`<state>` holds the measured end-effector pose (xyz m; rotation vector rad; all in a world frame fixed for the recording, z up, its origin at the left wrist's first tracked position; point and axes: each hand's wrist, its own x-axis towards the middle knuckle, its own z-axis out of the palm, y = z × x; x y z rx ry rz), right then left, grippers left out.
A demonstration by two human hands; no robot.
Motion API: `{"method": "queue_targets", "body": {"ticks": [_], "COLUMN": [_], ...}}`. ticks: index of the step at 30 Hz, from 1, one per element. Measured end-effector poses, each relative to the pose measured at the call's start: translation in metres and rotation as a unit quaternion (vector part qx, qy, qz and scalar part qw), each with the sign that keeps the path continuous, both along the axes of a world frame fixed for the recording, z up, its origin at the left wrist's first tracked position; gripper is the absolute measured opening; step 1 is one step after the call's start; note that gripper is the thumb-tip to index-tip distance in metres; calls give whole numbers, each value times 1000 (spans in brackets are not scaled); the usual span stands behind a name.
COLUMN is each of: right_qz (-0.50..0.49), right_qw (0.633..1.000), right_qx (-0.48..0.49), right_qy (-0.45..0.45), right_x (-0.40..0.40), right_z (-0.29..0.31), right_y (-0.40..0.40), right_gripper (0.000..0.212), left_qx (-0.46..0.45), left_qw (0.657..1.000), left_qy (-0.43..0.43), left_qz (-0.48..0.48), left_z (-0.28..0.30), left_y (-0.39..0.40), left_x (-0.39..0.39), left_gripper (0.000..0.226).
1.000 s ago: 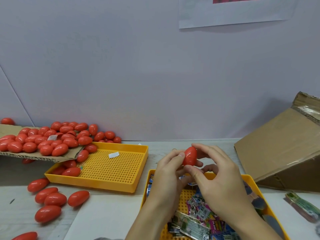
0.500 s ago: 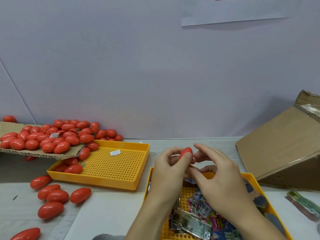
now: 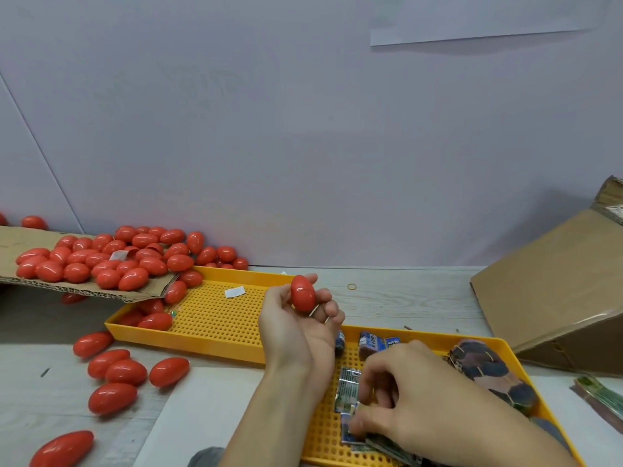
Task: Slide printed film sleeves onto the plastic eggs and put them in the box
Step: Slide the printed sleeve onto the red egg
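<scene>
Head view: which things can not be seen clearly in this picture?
- Right hand fingertips: motion-blurred, so whether they pinch a film sleeve is unclear.
- Sleeve prints: too small and blurred to read.
- Cardboard box: its opening faces away and the right edge cuts it off; contents hidden.
- Red egg in left hand: its lower end is hidden by fingers.

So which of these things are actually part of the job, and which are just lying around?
Part of the job:
- red egg in the left hand
- film sleeves under the right hand
- heap of eggs
- cardboard box

Lying about:
- rubber band
- white slip
</scene>
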<state>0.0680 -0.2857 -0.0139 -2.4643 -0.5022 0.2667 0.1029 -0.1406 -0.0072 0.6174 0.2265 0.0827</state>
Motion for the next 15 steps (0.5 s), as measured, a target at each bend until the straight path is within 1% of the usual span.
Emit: {"method": "queue_targets", "body": {"ticks": [2, 4, 7, 11, 13, 15], "right_qz": [2, 6, 1, 3, -6, -34], "right_qw": [999, 998, 997, 997, 998, 996], "right_qx": [-4, 13, 44, 58, 60, 55], "right_qy": [42, 62, 58, 47, 12, -62], "right_x": [1, 2, 2, 2, 3, 5], "right_z": [2, 4, 7, 7, 5, 1], "right_y": [-2, -2, -2, -4, -6, -5], "right_gripper": [36, 32, 27, 14, 13, 14], "left_qx": [7, 21, 45, 77, 85, 85], "left_qw": [1000, 1000, 999, 997, 996, 996], "left_qy": [3, 7, 19, 20, 18, 16], "left_qz": [2, -4, -13, -14, -16, -14], "left_z": [0, 0, -1, -2, -2, -2], "left_y": [-1, -2, -4, -6, -7, -7], "left_x": [1, 1, 1, 0, 0, 0], "left_gripper": [22, 18, 18, 19, 19, 19]}}
